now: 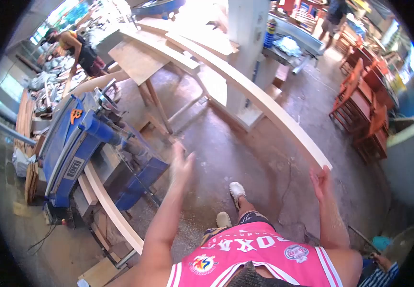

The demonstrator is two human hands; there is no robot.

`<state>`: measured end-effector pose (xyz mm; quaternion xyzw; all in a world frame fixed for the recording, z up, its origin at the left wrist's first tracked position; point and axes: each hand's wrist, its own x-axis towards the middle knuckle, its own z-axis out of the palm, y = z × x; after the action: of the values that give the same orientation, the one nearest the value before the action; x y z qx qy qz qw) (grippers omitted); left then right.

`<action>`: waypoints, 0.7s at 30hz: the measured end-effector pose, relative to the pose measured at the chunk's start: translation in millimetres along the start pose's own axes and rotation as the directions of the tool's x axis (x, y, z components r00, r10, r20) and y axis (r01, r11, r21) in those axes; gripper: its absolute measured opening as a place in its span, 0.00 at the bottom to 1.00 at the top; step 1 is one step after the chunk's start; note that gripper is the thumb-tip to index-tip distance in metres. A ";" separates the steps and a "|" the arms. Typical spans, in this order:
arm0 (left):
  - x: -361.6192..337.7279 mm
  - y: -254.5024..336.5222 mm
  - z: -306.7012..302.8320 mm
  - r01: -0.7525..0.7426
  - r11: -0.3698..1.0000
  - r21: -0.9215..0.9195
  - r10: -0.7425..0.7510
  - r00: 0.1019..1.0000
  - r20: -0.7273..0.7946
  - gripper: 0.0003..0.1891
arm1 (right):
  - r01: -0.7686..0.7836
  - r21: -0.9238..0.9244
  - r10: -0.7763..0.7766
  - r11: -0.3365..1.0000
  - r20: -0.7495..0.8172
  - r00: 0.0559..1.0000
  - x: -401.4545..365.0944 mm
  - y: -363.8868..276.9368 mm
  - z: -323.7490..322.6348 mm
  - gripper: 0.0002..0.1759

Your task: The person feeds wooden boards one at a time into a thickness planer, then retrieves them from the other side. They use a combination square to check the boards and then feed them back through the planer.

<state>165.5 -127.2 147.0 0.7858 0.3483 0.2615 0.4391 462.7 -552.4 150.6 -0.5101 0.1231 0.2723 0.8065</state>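
Observation:
My right hand (321, 182) is at the near end of a long pale wooden plank (259, 93), its fingertips against the end corner. The plank slopes up and away, its far part over a stack of other boards at the work table (140, 60). My left hand (182, 165) is in the air with its fingers apart and nothing in it, slightly blurred. Left of it stands a blue machine (82, 143), with another pale wooden strip (113, 213) extending from it toward me.
A white post (247, 43) stands beside the plank. Red-brown wooden chairs (360, 98) line the right side. One person (80, 50) bends over wood at the far left; another person (334, 19) stands at the back right. A striped sleeve (379, 275) shows at lower right.

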 end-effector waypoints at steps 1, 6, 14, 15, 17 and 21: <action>23.1 -34.0 58.6 -0.098 0.994 0.039 0.097 0.995 0.025 0.36 | 0.012 -0.011 -0.012 1.000 -0.001 1.000 -39.6 -3.7 -30.3 0.26; 81.7 84.7 211.9 0.499 0.147 -0.854 -0.061 0.866 0.496 0.40 | 0.134 0.000 -0.134 0.991 -0.105 0.985 -205.9 18.9 -122.2 0.29; -54.6 97.3 260.8 0.621 0.155 -0.768 -0.226 0.779 0.584 0.24 | -0.025 -0.169 0.019 0.985 -0.039 0.999 -371.1 88.5 -261.3 0.34; -85.8 107.7 257.5 0.623 0.173 -0.763 -0.218 0.780 0.587 0.23 | -0.098 -0.189 0.090 0.977 -0.047 0.995 -385.8 94.2 -287.0 0.35; -141.2 123.9 248.2 0.615 0.192 -0.764 -0.212 0.787 0.580 0.23 | -0.156 -0.217 0.148 0.964 -0.055 0.987 -404.8 107.3 -346.6 0.36; -239.4 148.5 225.7 0.567 0.416 -0.711 -0.138 0.812 0.567 0.21 | -0.366 -0.163 0.371 0.916 -0.001 0.929 -441.3 122.7 -436.2 0.38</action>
<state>225.9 -483.0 143.5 0.4029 0.2288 0.1196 0.8781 65.5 -1038.3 72.2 -0.5370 0.1826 0.4358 0.6988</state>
